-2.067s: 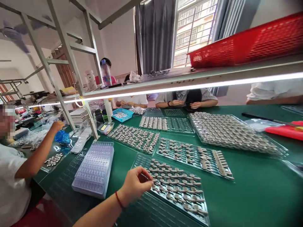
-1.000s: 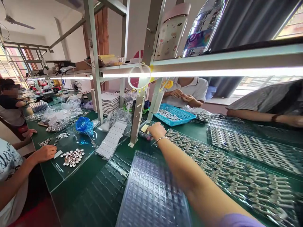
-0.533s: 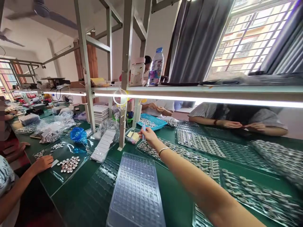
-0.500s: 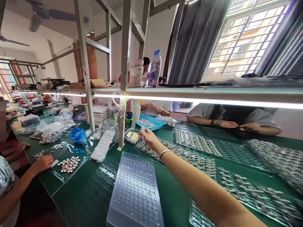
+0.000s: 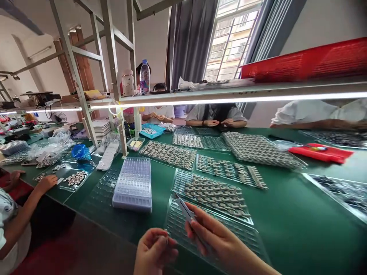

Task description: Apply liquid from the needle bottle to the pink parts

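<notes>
My right hand (image 5: 213, 238) is near the table's front edge, closed around a pair of metal tweezers (image 5: 184, 207) whose tips point up and left. My left hand (image 5: 155, 250) is just left of it, fingers curled in a pinch; what they hold is too small to make out. Both hands hover over an empty clear plastic tray (image 5: 243, 236). Right behind that lies a clear tray filled with small grey metal parts (image 5: 212, 193).
A stack of clear blister trays (image 5: 133, 183) lies to the left, with several filled part trays (image 5: 169, 154) further back on the green table (image 5: 295, 214). A co-worker's hand (image 5: 46, 183) rests at the left. People sit across under the lit shelf (image 5: 229, 100). A red basket (image 5: 301, 63) stands above.
My right hand reached to the small box by the shelf post, took the tweezers and came back to the near edge. My left hand came into view. The view swung right.
</notes>
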